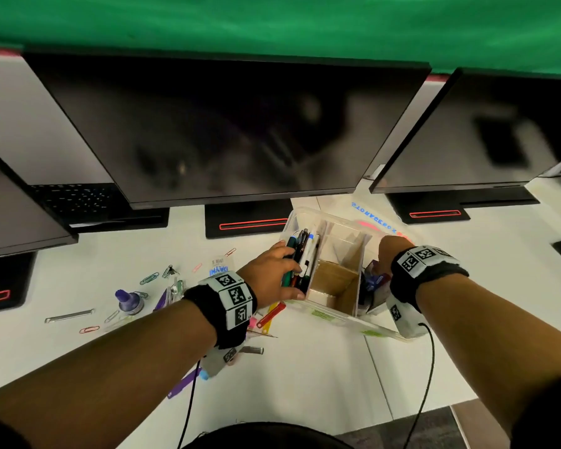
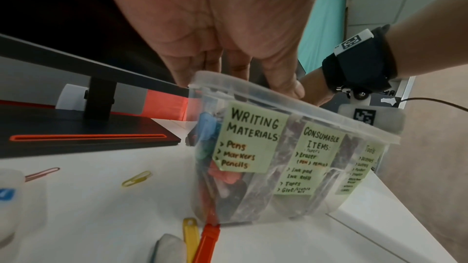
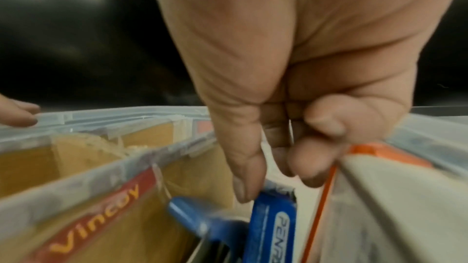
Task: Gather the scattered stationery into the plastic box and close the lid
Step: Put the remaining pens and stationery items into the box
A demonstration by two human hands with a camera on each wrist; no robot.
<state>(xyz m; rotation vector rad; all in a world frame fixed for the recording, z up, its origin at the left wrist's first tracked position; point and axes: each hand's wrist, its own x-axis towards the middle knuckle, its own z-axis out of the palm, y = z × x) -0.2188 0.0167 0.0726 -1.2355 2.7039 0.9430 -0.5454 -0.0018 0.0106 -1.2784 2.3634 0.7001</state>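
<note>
Head view: the plastic box (image 1: 332, 314) sits open on the desk between both hands. The left hand (image 1: 269, 277) clasps its left wall over the pens (image 1: 302, 254). The right hand (image 1: 387, 254) reaches into the right compartment, fingers curled on a blue item (image 3: 273, 225).

Head view: high, facing forward and down over tabletop (image 1: 305, 367); plastic box (image 1: 337, 314) at 1 o'clock. Left wrist view: low, close, facing box's labelled wall. Right wrist view: very close, looking into box. All three share the box.
</note>
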